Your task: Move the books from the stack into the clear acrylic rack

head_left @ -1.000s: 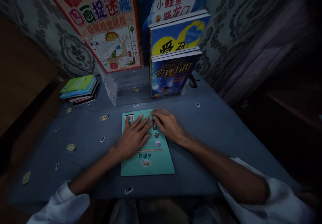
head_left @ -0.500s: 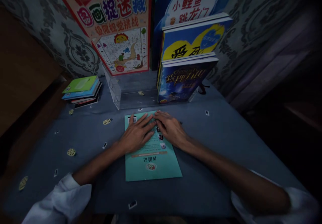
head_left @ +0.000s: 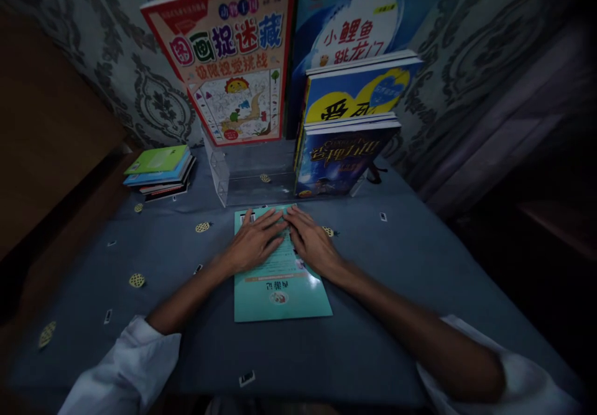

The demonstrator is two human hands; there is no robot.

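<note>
A thin teal book lies flat on the table, its printed text upside down to me. My left hand rests flat on the upper left of its cover, fingers stretched out and spread a little. On the upper right part lies my right hand, fingers extended and pointing up and to the left. The fingertips of both hands nearly meet near the book's far edge. Part of the cover is hidden under the hands.
Behind the book stands a clear acrylic rack. It bears a red-bordered picture book, a large blue book, and dark blue books at the front right. A stack of thin books lies at the left on the grey-blue tablecloth.
The camera has tilted up slightly, showing more of the books on the rack. Right fingers lie straighter on the book, and a bright glare now shows on its cover.
</note>
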